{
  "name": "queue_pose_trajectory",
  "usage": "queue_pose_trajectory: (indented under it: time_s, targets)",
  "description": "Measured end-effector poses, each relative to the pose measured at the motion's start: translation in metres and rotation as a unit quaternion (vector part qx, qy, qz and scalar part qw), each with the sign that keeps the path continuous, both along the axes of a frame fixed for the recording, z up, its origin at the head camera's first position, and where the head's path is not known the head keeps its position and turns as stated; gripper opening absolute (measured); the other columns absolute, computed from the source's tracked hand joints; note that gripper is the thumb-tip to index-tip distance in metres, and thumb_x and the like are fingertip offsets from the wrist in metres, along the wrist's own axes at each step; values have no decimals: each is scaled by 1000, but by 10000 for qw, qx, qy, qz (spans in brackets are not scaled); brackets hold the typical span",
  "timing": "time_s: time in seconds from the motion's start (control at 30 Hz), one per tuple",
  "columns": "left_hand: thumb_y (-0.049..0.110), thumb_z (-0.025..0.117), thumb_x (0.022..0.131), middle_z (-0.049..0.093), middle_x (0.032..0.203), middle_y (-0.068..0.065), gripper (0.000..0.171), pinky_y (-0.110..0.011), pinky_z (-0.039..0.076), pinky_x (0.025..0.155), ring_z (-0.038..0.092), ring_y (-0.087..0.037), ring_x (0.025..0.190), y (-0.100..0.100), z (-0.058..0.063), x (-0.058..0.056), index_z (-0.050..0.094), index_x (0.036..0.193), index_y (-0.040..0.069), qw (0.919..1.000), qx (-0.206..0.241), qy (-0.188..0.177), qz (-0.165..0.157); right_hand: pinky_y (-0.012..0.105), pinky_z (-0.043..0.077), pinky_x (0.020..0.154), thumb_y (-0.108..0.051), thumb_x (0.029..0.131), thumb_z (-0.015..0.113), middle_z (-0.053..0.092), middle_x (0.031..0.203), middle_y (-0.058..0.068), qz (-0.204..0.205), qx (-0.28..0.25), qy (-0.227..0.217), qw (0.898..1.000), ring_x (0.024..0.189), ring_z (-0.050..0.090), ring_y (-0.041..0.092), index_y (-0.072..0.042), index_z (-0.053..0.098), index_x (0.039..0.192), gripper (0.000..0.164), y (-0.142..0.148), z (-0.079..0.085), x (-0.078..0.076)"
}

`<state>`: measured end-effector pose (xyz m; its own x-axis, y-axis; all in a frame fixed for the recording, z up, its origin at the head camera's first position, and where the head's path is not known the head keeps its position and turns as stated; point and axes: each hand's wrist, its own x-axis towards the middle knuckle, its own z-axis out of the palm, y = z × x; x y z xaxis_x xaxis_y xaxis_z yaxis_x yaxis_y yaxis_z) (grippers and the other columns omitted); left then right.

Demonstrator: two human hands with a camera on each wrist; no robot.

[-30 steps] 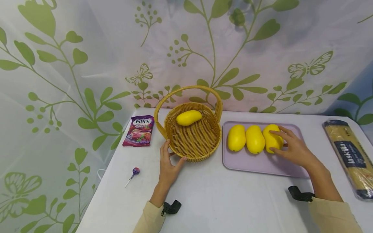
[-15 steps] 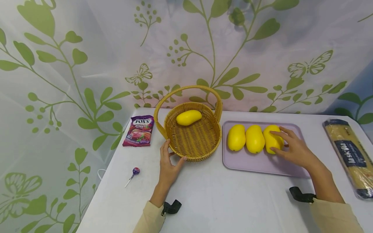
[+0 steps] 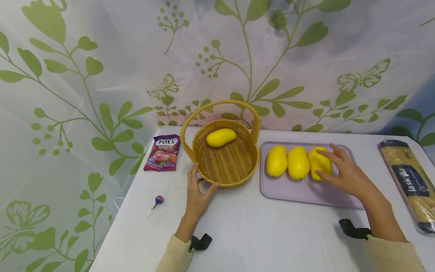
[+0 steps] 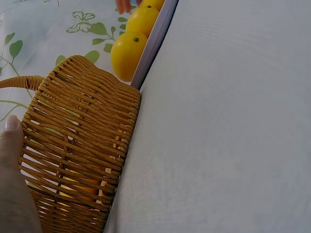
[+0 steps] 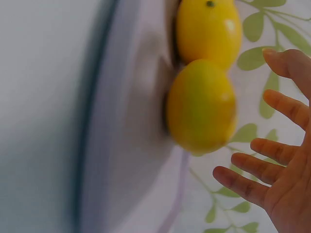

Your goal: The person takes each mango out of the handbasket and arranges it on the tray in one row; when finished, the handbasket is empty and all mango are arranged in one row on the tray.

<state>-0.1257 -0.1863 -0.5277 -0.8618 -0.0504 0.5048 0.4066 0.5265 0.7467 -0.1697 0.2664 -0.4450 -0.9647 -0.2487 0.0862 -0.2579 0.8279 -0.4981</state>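
Against the near left side of a round wicker basket point(image 3: 231, 166) my left hand point(image 3: 198, 198) rests, thumb and fingers spread along the wall. In the left wrist view, its thumb point(image 4: 12, 141) lies on the weave. A yellow mango point(image 3: 221, 137) lies inside the basket towards the back. To the right, three mangoes stand in a row on a lilac tray point(image 3: 289, 190): a left one point(image 3: 276, 161), a middle one point(image 3: 298, 163) and a right one point(image 3: 318, 168). My right hand point(image 3: 346, 175) is beside the right mango with fingers spread; the right wrist view shows a gap between them.
A purple candy bag point(image 3: 162, 153) lies left of the basket, with a lollipop point(image 3: 157, 202) nearer me. A long pasta packet point(image 3: 406, 183) lies at the table's right side. The basket's tall handle point(image 3: 221, 102) arches above it. A leaf-patterned curtain point(image 3: 289, 68) hangs behind.
My right hand's fingers have spread wider and lifted slightly away from the right mango, to the right. The left hand, the basket and the mangoes stay put.
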Motion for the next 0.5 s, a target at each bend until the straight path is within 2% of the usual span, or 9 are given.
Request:
queue_pose_trajectory:
  time_s: [0.23, 0.5]
  targets:
    - [16, 81, 81, 32, 150, -23, 92, -43, 54, 92, 38, -36, 138, 0, -1, 0, 25, 152, 0, 10000, 21, -27, -7, 81, 32, 89, -28, 84, 78, 20, 159, 25, 179, 92, 477, 9987, 134, 27, 56, -14, 47, 143, 68, -18, 24, 7]
    - [13, 81, 80, 33, 149, -24, 92, -42, 55, 92, 39, -36, 137, 0, 0, 0, 25, 151, -2, 10000, 7, 3, 12, 71, 44, 89, -21, 81, 79, 31, 157, 15, 745, -69, 1239, 9895, 128, 42, 47, -19, 53, 140, 65, -57, 51, 19]
